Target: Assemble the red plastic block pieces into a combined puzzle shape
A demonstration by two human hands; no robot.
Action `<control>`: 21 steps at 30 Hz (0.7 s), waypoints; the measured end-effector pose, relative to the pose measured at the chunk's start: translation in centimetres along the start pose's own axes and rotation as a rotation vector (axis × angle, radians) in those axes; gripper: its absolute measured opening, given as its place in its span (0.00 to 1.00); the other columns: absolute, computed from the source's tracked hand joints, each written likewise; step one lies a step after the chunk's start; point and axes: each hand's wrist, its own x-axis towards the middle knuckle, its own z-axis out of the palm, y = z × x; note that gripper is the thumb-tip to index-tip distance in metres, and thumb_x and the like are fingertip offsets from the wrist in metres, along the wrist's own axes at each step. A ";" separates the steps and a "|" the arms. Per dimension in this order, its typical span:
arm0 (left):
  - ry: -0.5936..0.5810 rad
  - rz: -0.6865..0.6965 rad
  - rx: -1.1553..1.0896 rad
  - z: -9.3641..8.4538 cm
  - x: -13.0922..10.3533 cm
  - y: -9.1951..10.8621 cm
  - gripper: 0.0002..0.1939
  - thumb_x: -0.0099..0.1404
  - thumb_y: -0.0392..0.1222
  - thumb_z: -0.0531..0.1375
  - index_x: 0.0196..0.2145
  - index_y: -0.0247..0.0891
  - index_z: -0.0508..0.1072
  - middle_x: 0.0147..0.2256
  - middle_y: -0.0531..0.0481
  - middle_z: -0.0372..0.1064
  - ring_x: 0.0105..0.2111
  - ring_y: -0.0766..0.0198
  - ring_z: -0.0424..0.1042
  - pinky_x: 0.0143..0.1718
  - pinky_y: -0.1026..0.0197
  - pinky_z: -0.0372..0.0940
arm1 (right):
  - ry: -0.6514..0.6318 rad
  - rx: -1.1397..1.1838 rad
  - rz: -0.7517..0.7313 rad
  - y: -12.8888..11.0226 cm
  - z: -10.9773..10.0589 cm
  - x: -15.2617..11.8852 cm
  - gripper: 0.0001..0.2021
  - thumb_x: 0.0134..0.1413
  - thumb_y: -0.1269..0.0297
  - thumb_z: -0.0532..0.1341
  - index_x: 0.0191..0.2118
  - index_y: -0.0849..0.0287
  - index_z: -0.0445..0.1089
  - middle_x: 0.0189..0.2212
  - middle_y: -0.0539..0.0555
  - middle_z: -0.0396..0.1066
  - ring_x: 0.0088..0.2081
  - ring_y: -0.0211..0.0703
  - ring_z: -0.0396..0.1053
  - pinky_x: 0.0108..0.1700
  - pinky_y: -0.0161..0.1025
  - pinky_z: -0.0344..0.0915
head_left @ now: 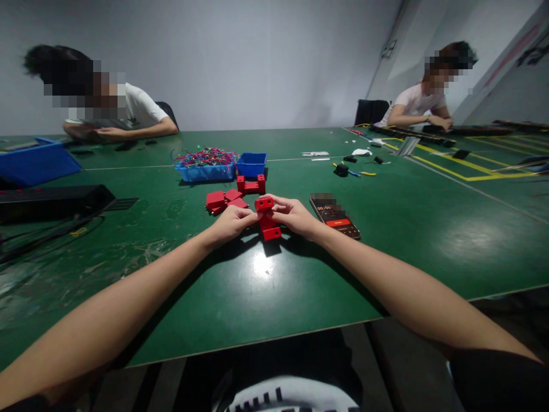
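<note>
Between my two hands is a red block-shaped part [268,220] with round holes in its raised ends, held just above the green table. My left hand [234,222] grips its left side, thumb and fingers closed. From the other side my right hand [295,216] pinches it, with fingers reaching behind the upper end. A similar red bracket-like part [251,184] rests on the table just beyond. Several flat red pieces [223,200] lie in a loose pile beyond my left hand.
A blue tray [206,173] full of coloured wires stands beside a small blue bin [251,164]. Right of my hand lies a phone [334,216]. Black pieces [342,170] and a pair of pliers are farther back. One person sits at the far left, another at the far right.
</note>
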 end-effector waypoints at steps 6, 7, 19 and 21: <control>-0.030 -0.023 -0.039 0.0 -0.1 -0.1 0.24 0.58 0.58 0.58 0.23 0.31 0.73 0.19 0.54 0.59 0.21 0.70 0.56 0.23 0.66 0.49 | -0.027 -0.041 -0.001 0.0 0.0 0.0 0.28 0.47 0.71 0.63 0.57 0.58 0.66 0.35 0.50 0.76 0.34 0.37 0.73 0.39 0.34 0.69; -0.030 -0.035 -0.052 0.1 -0.1 -0.1 0.24 0.58 0.59 0.59 0.24 0.31 0.73 0.19 0.53 0.61 0.21 0.69 0.57 0.24 0.65 0.51 | -0.029 -0.047 0.002 0.0 0.0 0.0 0.29 0.47 0.71 0.63 0.58 0.59 0.65 0.36 0.50 0.77 0.35 0.37 0.73 0.40 0.34 0.69; 0.028 -0.045 -0.209 0.2 -0.3 0.6 0.21 0.56 0.55 0.64 0.28 0.29 0.76 0.24 0.50 0.70 0.25 0.68 0.64 0.30 0.64 0.59 | 0.044 -0.137 -0.007 -0.1 0.5 0.2 0.19 0.52 0.69 0.59 0.51 0.61 0.70 0.40 0.53 0.75 0.39 0.39 0.71 0.44 0.36 0.68; 0.043 -0.046 -0.205 0.4 -0.2 0.5 0.22 0.55 0.57 0.64 0.28 0.29 0.76 0.23 0.51 0.69 0.24 0.68 0.64 0.28 0.64 0.58 | 0.058 -0.144 0.011 0.0 0.5 0.2 0.17 0.53 0.68 0.59 0.49 0.62 0.70 0.38 0.54 0.75 0.37 0.38 0.71 0.41 0.36 0.68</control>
